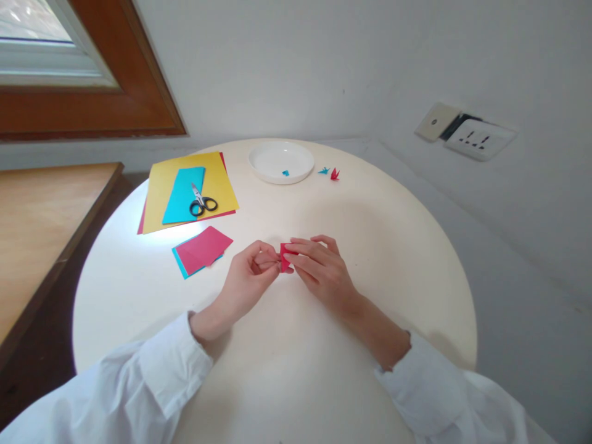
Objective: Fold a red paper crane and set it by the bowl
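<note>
A small folded piece of red paper [285, 262] is held between both hands above the middle of the round table. My left hand [247, 274] pinches its left edge between thumb and fingers. From the other side, my right hand [324, 268] grips it, with the fingertips lying over its upper face. Those fingers hide part of the folds. Beyond the hands, a tiny blue paper crane [324, 171] and a red paper crane [335, 175] stand side by side. Left of my left hand lie small red sheets [203, 250] over a blue sheet [180, 266].
A white plate [263, 161] with a small blue paper piece [285, 173] in it stands at the back. Black-handled scissors [203, 205] rest on blue paper [178, 197] over large yellow sheets [160, 179]. Wall sockets [481, 139] are at right, a wooden surface [41, 216] at left.
</note>
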A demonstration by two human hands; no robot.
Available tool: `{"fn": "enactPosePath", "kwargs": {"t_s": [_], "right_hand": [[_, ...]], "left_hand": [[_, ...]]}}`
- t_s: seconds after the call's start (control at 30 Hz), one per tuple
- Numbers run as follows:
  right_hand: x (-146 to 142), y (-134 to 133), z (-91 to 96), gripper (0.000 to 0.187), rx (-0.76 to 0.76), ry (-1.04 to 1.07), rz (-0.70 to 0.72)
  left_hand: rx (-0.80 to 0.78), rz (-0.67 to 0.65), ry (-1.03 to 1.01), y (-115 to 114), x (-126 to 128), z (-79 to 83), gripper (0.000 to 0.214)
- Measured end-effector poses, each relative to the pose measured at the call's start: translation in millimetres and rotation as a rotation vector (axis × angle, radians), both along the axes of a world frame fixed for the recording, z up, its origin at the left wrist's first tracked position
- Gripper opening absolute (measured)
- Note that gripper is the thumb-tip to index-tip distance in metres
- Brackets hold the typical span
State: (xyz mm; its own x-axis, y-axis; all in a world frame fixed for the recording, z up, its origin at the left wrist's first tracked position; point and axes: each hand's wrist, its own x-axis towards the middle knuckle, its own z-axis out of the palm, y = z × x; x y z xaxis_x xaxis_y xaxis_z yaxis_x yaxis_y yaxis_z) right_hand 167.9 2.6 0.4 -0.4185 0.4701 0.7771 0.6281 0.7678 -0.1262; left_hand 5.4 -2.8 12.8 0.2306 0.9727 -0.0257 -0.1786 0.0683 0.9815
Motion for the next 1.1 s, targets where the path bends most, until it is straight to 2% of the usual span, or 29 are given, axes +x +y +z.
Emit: {"fn": "enactPosePath", "kwargs": {"t_s": [0.3,0.5,0.7,0.87,0.97,1.1], "right_hand": [[-1,0,2.0,0.015,0.003,0.002,0.009],[-2,0,2.7,0.013,0.016,0.015,0.014],[-3,0,0.2,0.017,-0.009,0.045,0.031],[-6,-2,0.8,0.03,-0.086,0.157,0.0],[-7,-3,2.0,0.024,-0.127,0.249,-0.047],[-6,-3,1.2,0.017,-0.174,0.272,-0.102]], "left_hand": [[0.012,0.012,0.047,-3,-1,8.2,0.021],[0.001,0.008,0.049,-2,-1,3.7,0.028],[0.028,0.024,0.1,0,-2,0.1,0.022],[0.169,0.08,0.238,0,-5,-5.3,0.013],[0.291,0.105,0.367,-1,-7,-7.3,0.01],[0.436,0.107,0.528,-3,-9,-7.9,0.012]]}}
